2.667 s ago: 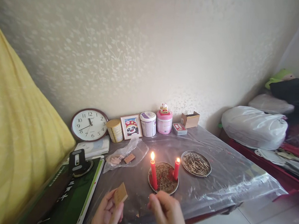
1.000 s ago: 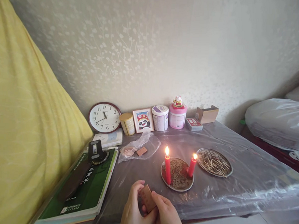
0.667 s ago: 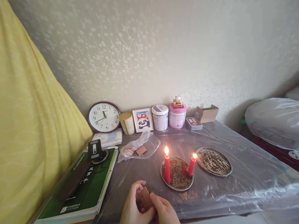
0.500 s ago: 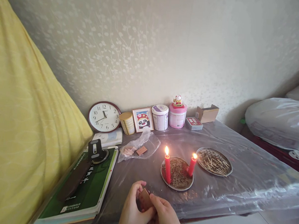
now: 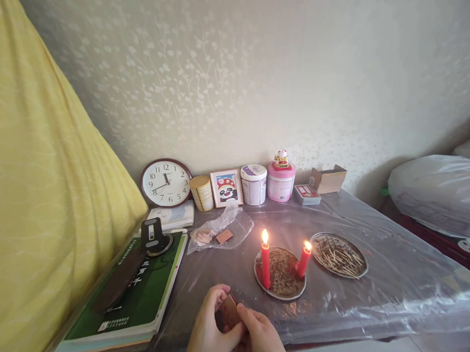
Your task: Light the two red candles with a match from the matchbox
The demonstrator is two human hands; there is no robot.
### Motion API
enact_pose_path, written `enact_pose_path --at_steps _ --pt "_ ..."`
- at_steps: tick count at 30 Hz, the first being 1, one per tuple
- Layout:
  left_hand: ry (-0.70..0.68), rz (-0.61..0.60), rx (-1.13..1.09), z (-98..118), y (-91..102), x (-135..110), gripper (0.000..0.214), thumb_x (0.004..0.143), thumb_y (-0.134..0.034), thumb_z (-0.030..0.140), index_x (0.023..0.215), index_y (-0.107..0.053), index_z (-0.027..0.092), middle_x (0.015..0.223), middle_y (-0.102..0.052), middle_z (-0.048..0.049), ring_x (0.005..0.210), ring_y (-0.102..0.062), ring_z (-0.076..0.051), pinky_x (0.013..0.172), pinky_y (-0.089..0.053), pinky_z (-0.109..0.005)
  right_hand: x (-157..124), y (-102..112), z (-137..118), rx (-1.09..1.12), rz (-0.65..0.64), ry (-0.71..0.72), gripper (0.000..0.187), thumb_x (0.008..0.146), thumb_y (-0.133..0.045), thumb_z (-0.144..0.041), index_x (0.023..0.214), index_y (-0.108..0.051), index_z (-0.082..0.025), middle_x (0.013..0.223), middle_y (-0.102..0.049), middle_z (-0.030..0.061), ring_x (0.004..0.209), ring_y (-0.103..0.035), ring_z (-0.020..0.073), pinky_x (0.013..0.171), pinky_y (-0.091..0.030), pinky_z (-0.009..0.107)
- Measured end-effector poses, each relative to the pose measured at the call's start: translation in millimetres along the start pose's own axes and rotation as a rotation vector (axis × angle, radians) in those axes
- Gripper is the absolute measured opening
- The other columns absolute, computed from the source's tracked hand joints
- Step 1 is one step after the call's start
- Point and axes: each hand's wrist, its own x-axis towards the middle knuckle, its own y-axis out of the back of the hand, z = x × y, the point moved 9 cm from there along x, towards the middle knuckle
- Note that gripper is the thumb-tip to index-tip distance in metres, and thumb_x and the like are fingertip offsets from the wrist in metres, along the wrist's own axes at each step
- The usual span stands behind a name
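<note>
Low at the front edge of the table, my left hand [image 5: 210, 329] is curled around a small brown matchbox [image 5: 230, 309], tilted on edge. My right hand [image 5: 261, 336] is closed against the box's right side, thumb and fingers pressed to its edge; its lower fingers are hidden. Beyond the hands, two lit red candles [image 5: 266, 267] stand on a round, stained metal plate [image 5: 282, 295], the right one shorter and leaning. Many matchsticks [image 5: 343, 259] lie on a second plate [image 5: 319, 237] to the right. Another matchbox [image 5: 224, 236] rests on a clear plastic bag [image 5: 245, 225].
A green book [image 5: 150, 292] with a dark strapped object [image 5: 117, 283] on it lies at the left, beside a yellow curtain [image 5: 48, 198]. Along the wall stand a clock [image 5: 166, 183], a picture frame [image 5: 227, 188], several cans and a cardboard box [image 5: 328, 180]. Plastic sheeting covers the table [image 5: 395, 273].
The view has shifted slightly, so the table's things sit a little further right. Both hands keep their hold on the matchbox, with hardly any movement.
</note>
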Motion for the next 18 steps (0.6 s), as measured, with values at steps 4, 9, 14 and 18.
enact_pose_path --at_steps 4,9,14,18 --pt "0.013 0.007 -0.009 1 1.7 0 0.033 0.060 -0.069 0.022 0.093 -0.062 0.021 0.096 -0.067 -0.0084 0.081 -0.064 -0.026 0.073 -0.052 -0.039 -1 3 3 -0.013 0.022 -0.031 0.037 0.054 -0.084 -0.043 0.062 -0.067 -0.011 0.050 -0.059 0.0004 0.053 -0.056 0.0131 0.052 -0.040 0.022" --pt "-0.010 -0.015 -0.014 8 6.8 4 0.027 0.063 -0.071 0.024 0.089 -0.064 0.021 0.097 -0.069 -0.0095 0.087 -0.064 -0.028 0.076 -0.051 -0.038 -2 3 -1 0.015 0.027 -0.030 0.035 0.056 -0.083 -0.043 0.062 -0.065 -0.013 0.050 -0.057 -0.0021 0.054 -0.056 0.0122 0.056 -0.045 0.022" --pt "0.159 -0.062 -0.155 -3 10.1 8 0.018 0.072 -0.068 0.037 0.075 -0.063 0.020 0.068 -0.068 -0.0049 0.064 -0.064 -0.023 0.059 -0.050 -0.031 -4 2 -4 -0.092 0.032 -0.076 0.048 0.057 -0.079 -0.055 0.073 -0.066 -0.011 0.061 -0.063 0.0018 0.059 -0.061 0.0133 0.058 -0.047 0.024" --pt "0.241 0.050 -0.284 -17 22.4 12 0.027 0.065 -0.074 0.042 0.071 -0.061 0.019 0.065 -0.068 -0.0047 0.057 -0.062 -0.020 0.049 -0.048 -0.028 -2 8 -16 -0.344 0.077 0.007 0.058 0.051 -0.080 -0.057 0.082 -0.066 -0.010 0.071 -0.069 0.0061 0.061 -0.064 0.0151 0.056 -0.047 0.024"
